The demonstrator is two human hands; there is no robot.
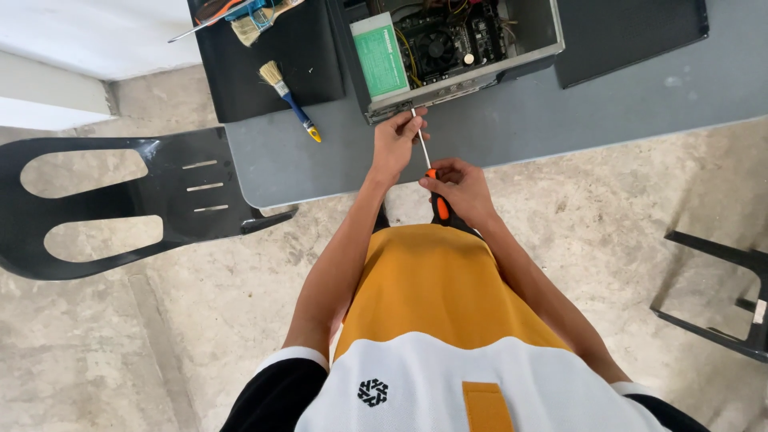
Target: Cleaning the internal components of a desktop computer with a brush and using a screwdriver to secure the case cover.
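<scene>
The right hand [462, 190] grips the screwdriver [428, 172] handle; the left hand [396, 142] pinches its shaft. Its tip meets the open computer case [448, 56] at the tabletop [560, 112] edge, panel already off.

We seem to be in a plain repair workshop. An opened computer case [456, 48] with its circuit board and fan bared lies on a grey worktable [560, 112], beside black mats, a small blue-handled brush [290, 98] and loose hand tools [232, 12]. The floor [200, 320] is rough bare concrete, with black plastic chairs [112, 200] standing around.
</scene>
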